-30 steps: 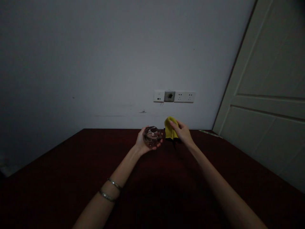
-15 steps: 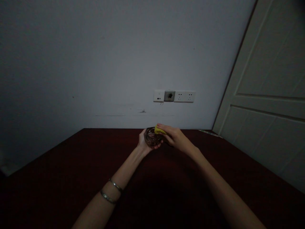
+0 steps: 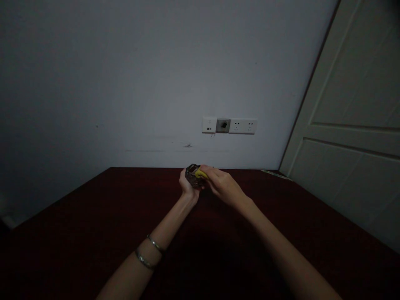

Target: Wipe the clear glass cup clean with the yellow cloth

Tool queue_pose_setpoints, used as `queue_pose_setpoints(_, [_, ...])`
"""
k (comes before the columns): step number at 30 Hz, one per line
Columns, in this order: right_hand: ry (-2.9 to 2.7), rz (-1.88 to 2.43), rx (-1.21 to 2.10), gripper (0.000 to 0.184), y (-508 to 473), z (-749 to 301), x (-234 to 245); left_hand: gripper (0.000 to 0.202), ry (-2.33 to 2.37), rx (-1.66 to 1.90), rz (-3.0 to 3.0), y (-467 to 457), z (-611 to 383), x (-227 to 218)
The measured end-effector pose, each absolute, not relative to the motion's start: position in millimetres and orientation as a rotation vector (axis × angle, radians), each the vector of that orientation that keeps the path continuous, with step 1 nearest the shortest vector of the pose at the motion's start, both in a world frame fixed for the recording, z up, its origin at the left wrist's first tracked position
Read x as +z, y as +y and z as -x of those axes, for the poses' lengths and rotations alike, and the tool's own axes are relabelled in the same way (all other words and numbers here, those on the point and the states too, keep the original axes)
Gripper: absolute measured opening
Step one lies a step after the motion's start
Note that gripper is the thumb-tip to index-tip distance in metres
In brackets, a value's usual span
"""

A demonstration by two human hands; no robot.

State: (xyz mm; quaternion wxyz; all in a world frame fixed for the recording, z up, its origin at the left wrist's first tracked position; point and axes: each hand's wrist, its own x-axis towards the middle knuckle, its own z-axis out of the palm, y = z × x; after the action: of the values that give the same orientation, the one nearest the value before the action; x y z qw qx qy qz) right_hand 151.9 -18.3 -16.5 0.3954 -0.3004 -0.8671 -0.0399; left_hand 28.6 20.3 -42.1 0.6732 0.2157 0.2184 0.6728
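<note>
My left hand [image 3: 186,185] is wrapped round a dark, see-through glass ashtray [image 3: 191,180] with a faceted rim. It is tilted, with its opening facing up and to the right. A yellow cloth [image 3: 200,173] is pinched in my right hand [image 3: 224,185], pressed against the rim on the ashtray's right side. The right fingertips and part of the ashtray's far side are hidden. Two metal bangles [image 3: 146,257] circle my left forearm.
Both hands are above a dark red tabletop [image 3: 125,200] that meets a pale wall [image 3: 150,83]. Sockets and switches [image 3: 243,126] sit on the wall. A white panelled door [image 3: 350,166] stands at the right, and a thin flat strip [image 3: 276,175] lies near the back right corner.
Both hands have shifted slightly left with the ashtray and cloth. The ashtray has turned and tipped, and the cloth has moved down and left along its rim.
</note>
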Motion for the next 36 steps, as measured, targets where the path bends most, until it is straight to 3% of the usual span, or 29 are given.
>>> queue_pose_setpoints(5, [-2.161, 0.728, 0.026, 0.045, -24.0, -142.2, -16.7, 0.038, 0.417, 1.722, -0.451, 20.0, -31.3, -40.7])
queue_pose_setpoints(12, [-1.910, 0.699, 0.384, 0.026, -29.9, -147.8, -2.1, 0.039, 0.479, 1.605, -0.563, 14.7, -30.8, -42.3])
queue_pose_setpoints(16, [-1.566, 0.763, 0.244, 0.025, -22.5, -154.9, -2.2, 0.043, 0.443, 1.402, -0.688, 12.4, -33.2, -40.6])
queue_pose_setpoints(21, [-1.725, 0.832, 0.186, 0.026, -13.0, -160.1, -8.6, 0.046, 0.527, 1.167, -0.784, 10.8, -34.8, -40.5])
queue_pose_setpoints(27, [-1.868, 0.886, 0.167, 0.029, -10.2, -156.1, -15.7, 0.047, 0.596, 1.175, -0.899, 12.7, -35.1, -48.1])
queue_pose_setpoints(36, [-2.178, 0.728, 0.084, 0.040, -24.1, -146.6, -9.5, 0.035, 0.630, 1.278, -0.596, 16.5, -36.3, -54.7])
